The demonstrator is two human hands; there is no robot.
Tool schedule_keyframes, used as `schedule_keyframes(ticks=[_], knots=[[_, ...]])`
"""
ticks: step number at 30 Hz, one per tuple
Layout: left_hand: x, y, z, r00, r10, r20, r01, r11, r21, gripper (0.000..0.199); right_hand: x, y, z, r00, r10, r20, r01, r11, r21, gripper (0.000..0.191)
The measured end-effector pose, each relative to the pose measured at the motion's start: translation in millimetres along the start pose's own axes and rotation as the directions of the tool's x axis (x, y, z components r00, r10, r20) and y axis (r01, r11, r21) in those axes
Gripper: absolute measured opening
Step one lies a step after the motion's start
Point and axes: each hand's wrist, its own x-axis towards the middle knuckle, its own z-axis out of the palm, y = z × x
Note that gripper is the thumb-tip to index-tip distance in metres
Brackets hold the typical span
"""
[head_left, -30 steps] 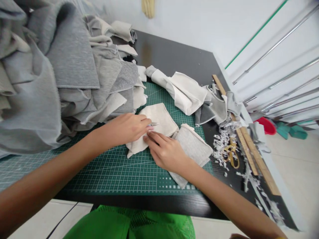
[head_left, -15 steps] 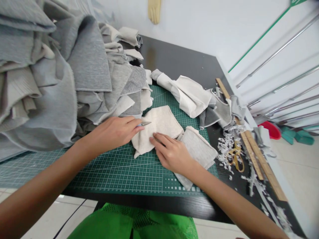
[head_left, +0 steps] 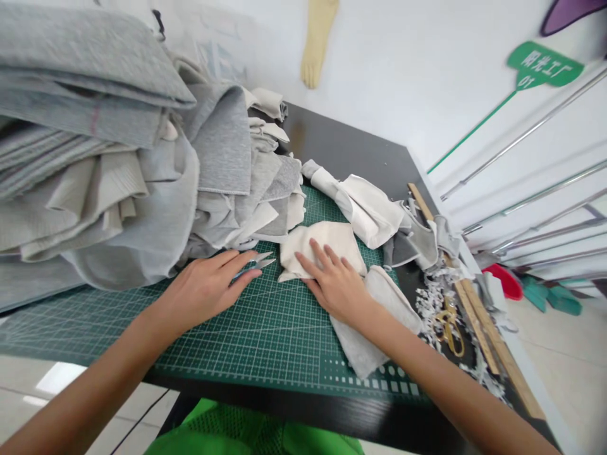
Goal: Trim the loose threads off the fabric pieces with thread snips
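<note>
Red basin (head_left: 503,282) on tiles (head_left: 562,373) (left hand (head_left: 202,292) holds snips (head_left: 258,260)).

On my tabletop (head_left: 346,142) lies a cutting mat (head_left: 246,335), with a fabric pile (head_left: 104,177) over its far left. A fabric piece (head_left: 322,246) sits on the mat, touching a second piece (head_left: 365,341) to its right. Off the mat's right edge, scissors (head_left: 448,332) lie among scraps (head_left: 431,297), just beside a ruler (head_left: 493,354).

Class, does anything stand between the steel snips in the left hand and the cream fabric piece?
Nothing does: just a strip of green gridded cutting mat lies between the steel snips, held in the left hand, and the cream fabric piece.
</note>
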Motion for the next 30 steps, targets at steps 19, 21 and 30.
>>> schedule_keyframes(ticks=[19, 21, 30], knots=[[-4.4, -0.6, -0.7, 0.998, -0.052, 0.035, 0.053, 0.997, -0.048, 0.032, -20.7, 43.0, -42.3, 0.989, -0.151, 0.000, 0.146, 0.957, 0.251, 0.084], [-4.7, 0.8, -1.3, 0.998, -0.044, 0.035, 0.046, 0.998, -0.037, 0.032, -48.0, 57.4, -43.8, 0.978, -0.191, 0.085, 0.156, 0.936, 0.316, 0.084], [-6.8, 1.6, -2.4, 0.995, -0.073, 0.064, 0.077, 0.995, -0.061, 0.032, -72.7, 80.9, -6.3, 0.980, -0.190, -0.052, 0.197, 0.920, 0.338, 0.035]])
